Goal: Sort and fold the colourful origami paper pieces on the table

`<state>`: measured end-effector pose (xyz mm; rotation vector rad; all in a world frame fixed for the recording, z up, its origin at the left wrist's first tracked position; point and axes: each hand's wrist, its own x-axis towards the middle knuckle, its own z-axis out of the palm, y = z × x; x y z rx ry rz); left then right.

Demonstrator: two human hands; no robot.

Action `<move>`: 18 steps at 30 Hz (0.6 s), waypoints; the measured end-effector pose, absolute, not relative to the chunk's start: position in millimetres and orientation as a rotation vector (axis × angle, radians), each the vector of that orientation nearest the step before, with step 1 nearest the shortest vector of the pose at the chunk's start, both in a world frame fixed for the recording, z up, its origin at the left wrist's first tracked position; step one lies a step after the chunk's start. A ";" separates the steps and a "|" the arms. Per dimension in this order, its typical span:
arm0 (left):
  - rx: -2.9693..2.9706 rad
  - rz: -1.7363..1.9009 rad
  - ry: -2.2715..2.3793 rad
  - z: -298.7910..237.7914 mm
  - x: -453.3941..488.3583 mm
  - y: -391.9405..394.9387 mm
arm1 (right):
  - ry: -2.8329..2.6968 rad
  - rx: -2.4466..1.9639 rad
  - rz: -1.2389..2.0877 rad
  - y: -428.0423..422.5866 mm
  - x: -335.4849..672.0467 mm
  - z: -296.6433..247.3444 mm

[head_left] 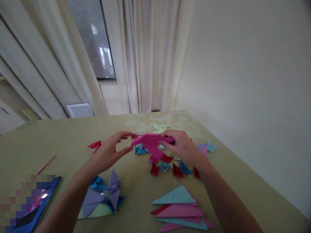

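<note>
- The left hand is held above the desk, thumb and forefinger curled narrow, pinching the left tip of a magenta paper.
- The right hand grips the same paper at its right end, fingers folded over the edge, thumb hidden beneath.
- The magenta paper stretches between the two hands, clear of the desk, with a pointed flap hanging down from its middle.
- Just below the hanging flap lie small folded pieces: red pieces and blue pieces, scattered close together.
- Behind the paper, just beyond the right hand, sits a light green piece.
- A blue folded piece lies between the hands, under the paper.
- To the right of the right hand are a lilac piece and a pale blue piece, close to each other.
- Left of the left hand a red piece lies alone.
- Farther left, well apart from the hand, lies a pink stick.
- Under the left forearm, a purple folded shape lies on blue and green sheets.
- Between the forearms, nearer the person, is a stack of triangles, teal and pink, overlapping.
- At the lower left corner lies a phone, partly blurred.
</note>
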<state>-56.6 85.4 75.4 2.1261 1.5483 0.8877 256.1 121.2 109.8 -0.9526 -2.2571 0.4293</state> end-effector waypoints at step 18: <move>1.912 0.262 2.371 -2.8 -150.1 118.7 | -2.435 -1.527 0.007 187.5 268.5 71.0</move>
